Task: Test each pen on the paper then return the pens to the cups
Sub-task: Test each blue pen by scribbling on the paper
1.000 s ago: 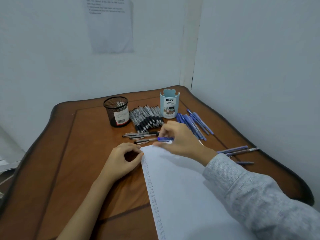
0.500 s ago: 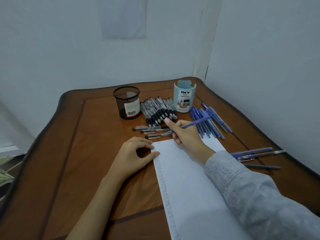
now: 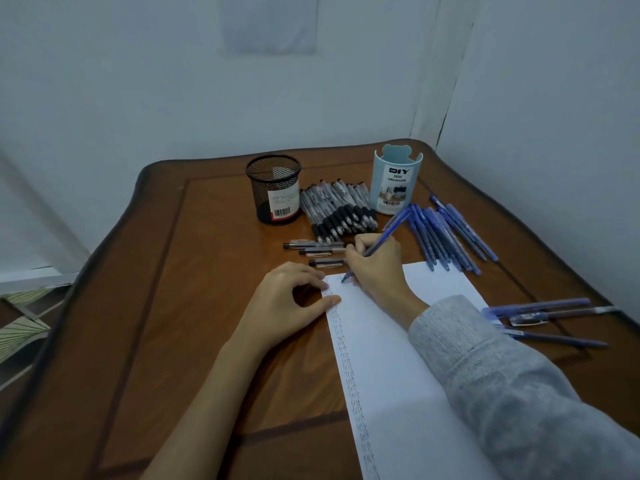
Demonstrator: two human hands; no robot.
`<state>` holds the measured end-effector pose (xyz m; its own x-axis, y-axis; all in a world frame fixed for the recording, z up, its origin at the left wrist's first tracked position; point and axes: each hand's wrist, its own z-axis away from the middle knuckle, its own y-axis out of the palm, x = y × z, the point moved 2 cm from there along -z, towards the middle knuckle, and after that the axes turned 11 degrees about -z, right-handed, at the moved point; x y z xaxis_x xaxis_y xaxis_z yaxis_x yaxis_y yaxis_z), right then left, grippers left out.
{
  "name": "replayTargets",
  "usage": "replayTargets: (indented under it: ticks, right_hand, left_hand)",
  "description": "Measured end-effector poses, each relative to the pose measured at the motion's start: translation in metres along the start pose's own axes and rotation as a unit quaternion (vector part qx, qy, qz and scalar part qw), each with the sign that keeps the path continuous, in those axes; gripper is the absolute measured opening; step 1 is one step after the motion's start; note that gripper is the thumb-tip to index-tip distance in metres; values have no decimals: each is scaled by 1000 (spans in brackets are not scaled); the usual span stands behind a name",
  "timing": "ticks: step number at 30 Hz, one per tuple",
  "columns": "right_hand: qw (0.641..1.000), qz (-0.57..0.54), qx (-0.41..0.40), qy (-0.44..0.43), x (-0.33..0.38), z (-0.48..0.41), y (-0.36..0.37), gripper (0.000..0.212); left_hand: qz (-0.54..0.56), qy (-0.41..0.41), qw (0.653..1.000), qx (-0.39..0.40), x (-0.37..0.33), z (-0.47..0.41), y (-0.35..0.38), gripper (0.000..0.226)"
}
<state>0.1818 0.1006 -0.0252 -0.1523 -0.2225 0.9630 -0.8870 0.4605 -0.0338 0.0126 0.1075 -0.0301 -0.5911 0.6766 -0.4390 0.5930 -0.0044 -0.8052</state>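
Observation:
My right hand grips a blue pen in a writing hold, its tip on the top left corner of the white paper. A column of small ink marks runs down the paper's left edge. My left hand rests on the table, thumb and fingertips pressing the paper's left edge, holding nothing. A black mesh cup and a light blue cup stand at the back. Between them lies a row of black pens. Blue pens lie right of the blue cup.
Three black pens lie loose just behind my hands. Three more blue pens lie at the right of the brown wooden table. White walls close in behind and to the right.
My right hand turned the blue pen from lying flat in the fingers into a writing hold and lowered its tip onto the paper. The camera view shifted a little. My left hand stayed put.

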Motion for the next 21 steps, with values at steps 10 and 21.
replayTargets:
  ticks: [10,21]
  right_hand:
    - [1000,-12,24,3,-2,-2,1,45]
    - [999,-17,33,6,-2,-3,1,46]
  left_hand:
    - [-1,-1,1000,1,0,-1,1,29]
    - [-5,-6,1000,12,0,0,0,31]
